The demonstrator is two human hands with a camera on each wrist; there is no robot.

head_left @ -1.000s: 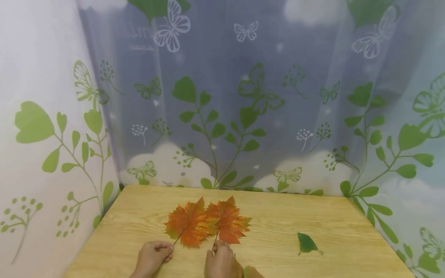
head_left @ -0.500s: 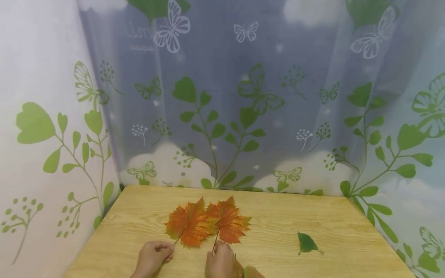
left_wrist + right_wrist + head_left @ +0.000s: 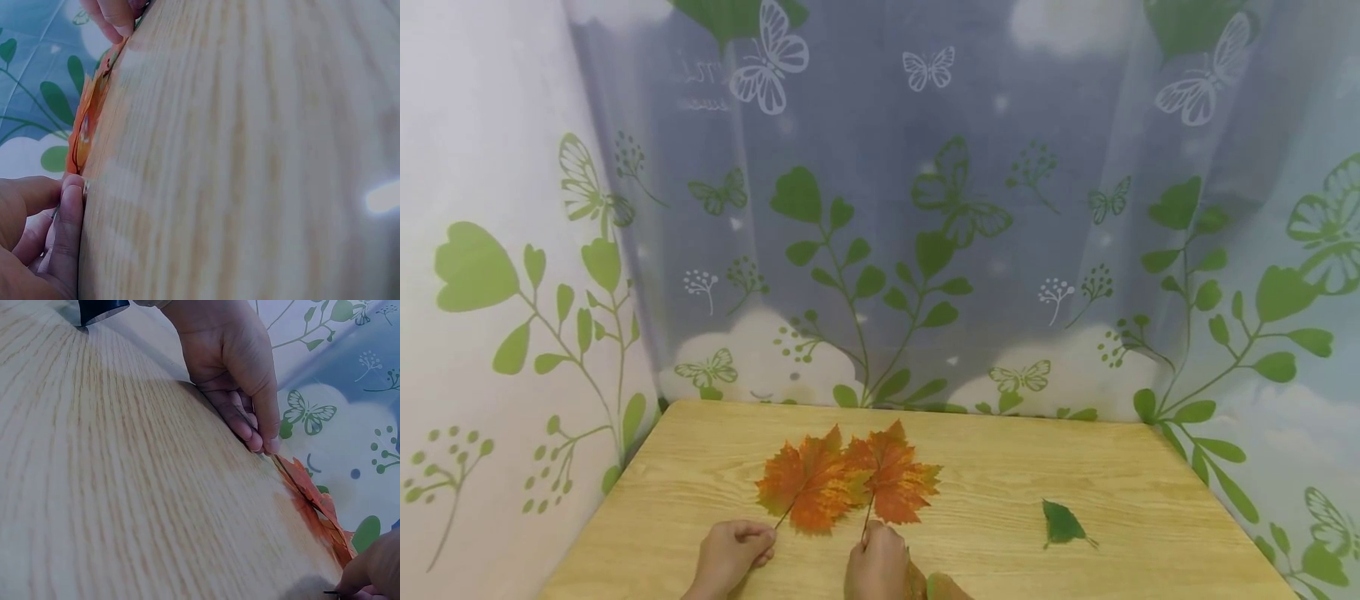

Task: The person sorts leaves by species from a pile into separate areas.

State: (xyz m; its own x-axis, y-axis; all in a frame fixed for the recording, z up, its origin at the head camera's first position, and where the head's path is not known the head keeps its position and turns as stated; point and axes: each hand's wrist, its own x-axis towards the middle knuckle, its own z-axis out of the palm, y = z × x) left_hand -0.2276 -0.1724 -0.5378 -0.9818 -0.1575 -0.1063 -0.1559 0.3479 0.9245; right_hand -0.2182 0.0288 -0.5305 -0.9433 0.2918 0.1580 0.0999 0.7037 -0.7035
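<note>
Two orange-red maple leaves lie side by side on the wooden table, their inner edges overlapping. In the head view, my left hand (image 3: 730, 557) pinches the thin stem of the left maple leaf (image 3: 808, 487) between thumb and fingers. Beside it, my right hand (image 3: 877, 562) grips the dark stem of the right maple leaf (image 3: 898, 479) near its base. The left wrist view shows my left hand (image 3: 47, 234) low at the table edge and the right hand (image 3: 115, 15) farther off. A stem end pokes out behind my right hand (image 3: 375, 569) in the right wrist view.
A small green leaf (image 3: 1063, 525) lies on the right part of the wooden table (image 3: 985, 475). An orange-and-green patch (image 3: 943, 586), partly cut off, shows beside the right hand. Printed curtains (image 3: 880, 208) with plants and butterflies hang behind the table and along both sides.
The right hand shifts very slightly to the right, and the right maple leaf moves a tiny bit with it. The left hand and left maple leaf stay still.
</note>
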